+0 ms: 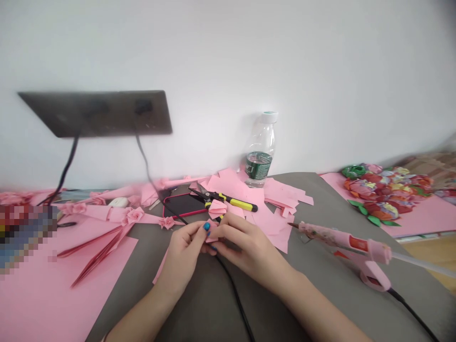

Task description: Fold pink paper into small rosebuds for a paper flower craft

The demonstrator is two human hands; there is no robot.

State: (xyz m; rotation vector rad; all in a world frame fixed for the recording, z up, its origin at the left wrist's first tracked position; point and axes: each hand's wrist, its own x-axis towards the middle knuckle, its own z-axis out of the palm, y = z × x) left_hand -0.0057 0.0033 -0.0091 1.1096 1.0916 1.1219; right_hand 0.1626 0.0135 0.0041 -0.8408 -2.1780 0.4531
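Note:
Both hands meet over the grey table. My left hand (187, 251) pinches a small piece of pink paper (212, 233) between thumb and fingers. From the right, my right hand (242, 240) has its fingers closed on the same piece, which they partly cover. Just beyond the fingers lie a folded pink paper piece (217, 208) and black-and-yellow pliers (238, 204). A phone with a pink edge (185, 205) is behind my left hand. Loose pink paper scraps (231, 184) spread behind the pliers.
A pink glue gun (342, 242) rests at right, its cord trailing forward. A bottle (261, 152) stands by the wall. Colourful paper flowers (388, 190) lie far right. Pink sheets (71, 304) and paper roses (133, 216) cover the left. A black cable (235, 294) passes beneath the hands.

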